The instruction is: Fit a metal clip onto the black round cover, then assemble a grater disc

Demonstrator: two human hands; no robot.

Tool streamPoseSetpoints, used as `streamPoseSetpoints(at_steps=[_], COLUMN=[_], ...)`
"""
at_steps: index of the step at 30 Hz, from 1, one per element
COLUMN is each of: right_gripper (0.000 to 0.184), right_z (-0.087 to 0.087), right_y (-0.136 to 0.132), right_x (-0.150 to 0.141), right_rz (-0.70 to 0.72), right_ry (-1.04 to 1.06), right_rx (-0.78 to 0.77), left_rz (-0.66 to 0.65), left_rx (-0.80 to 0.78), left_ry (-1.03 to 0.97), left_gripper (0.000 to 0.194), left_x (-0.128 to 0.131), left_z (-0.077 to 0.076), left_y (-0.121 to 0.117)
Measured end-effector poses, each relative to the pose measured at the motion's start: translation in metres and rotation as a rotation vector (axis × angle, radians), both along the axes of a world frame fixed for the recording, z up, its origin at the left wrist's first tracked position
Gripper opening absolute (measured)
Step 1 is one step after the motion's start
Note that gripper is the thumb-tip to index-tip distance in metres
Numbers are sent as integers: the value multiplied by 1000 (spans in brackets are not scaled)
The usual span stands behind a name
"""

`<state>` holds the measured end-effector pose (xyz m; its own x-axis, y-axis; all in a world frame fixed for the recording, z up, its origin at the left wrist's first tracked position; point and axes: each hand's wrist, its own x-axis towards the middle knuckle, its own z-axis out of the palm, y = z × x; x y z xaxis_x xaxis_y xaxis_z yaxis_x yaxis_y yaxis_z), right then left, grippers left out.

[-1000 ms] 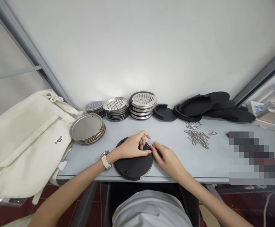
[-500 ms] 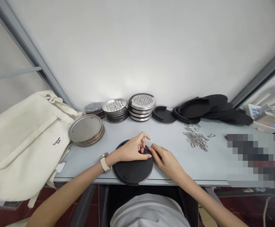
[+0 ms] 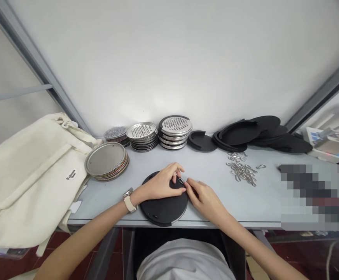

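The metal clip [image 3: 181, 181] is above the far right part of the black disc [image 3: 165, 210], which lies at the near side of the table [image 3: 213, 167]. The right hand [image 3: 206, 195] pinches this clip; the left hand [image 3: 164, 182] is bent over the disc, its grip I cannot tell. Farther right lies a clip pile [image 3: 242, 173]

1. A smooth, pale wall [image 3: 187, 58] stands behind the table [image 3: 259, 202], with a soft glow [image 3: 149, 107] low on it.
2. Grey frame posts slant at either side, a left post [image 3: 37, 64] and a right post [image 3: 324, 95]; a thin bar [image 3: 14, 93] meets the left one.
3. The tabletop is light grey.
4. Below, dark red floor tiles [image 3: 51, 249] show beside a dark grey support [image 3: 103, 252].
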<state>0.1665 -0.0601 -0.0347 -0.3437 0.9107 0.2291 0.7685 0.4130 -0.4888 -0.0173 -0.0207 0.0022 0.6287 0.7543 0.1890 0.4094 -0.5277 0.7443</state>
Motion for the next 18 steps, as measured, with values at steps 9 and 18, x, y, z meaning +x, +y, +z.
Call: streamPoseSetpoints(at_steps=[9, 18], right_gripper=[26, 27], right_z=[1, 1], right_y=[2, 3], right_x=[-2, -4], right_rz=[-32, -80], right_ry=[-17, 6], right_rx=[-27, -48], left_rz=[-6, 43], left_rx=[3, 24], left_ry=[-11, 6], left_gripper=[47, 56], left_x=[0, 1], left_z=[-3, -3], left_y=[1, 0])
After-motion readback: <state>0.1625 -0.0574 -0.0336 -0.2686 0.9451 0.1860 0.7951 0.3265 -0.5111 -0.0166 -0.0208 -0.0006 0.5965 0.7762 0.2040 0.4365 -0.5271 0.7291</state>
